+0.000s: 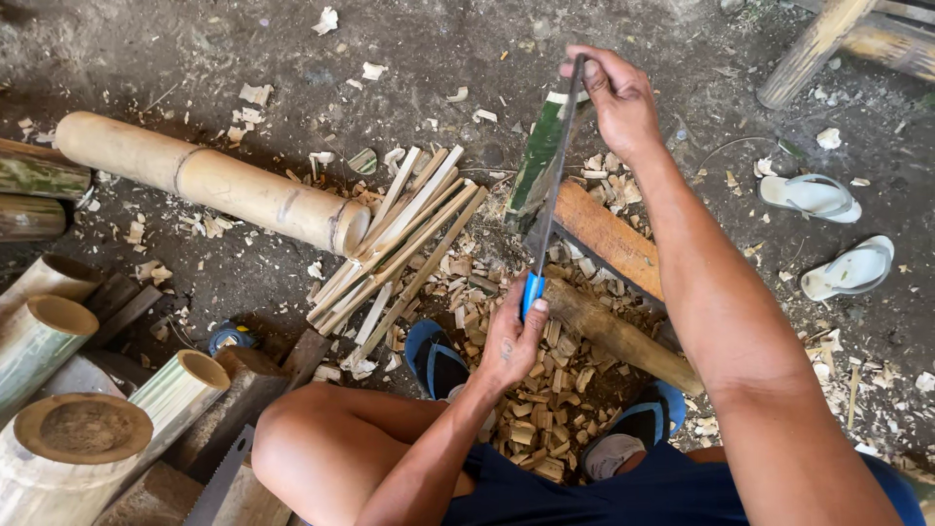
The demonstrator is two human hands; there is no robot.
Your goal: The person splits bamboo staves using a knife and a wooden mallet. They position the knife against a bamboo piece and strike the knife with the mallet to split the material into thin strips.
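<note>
Soft even daylight, faint shadows, sharp centre, perhaps slight wide-angle bending at edges

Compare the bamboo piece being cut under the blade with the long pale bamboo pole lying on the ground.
The green bamboo piece is dark green, short and propped up at a slant; the pale bamboo pole is tan, far longer and lies flat. The piece sits under the blue-handled blade, gripped by the left hand and right hand; the pole lies untouched. Both are bamboo.

The left hand [511,336] grips the long blue-handled steel blade [551,195]; the right hand [616,97] pinches its tip against a green bamboo piece [534,161] above scattered pale bamboo chips [526,409].
</note>
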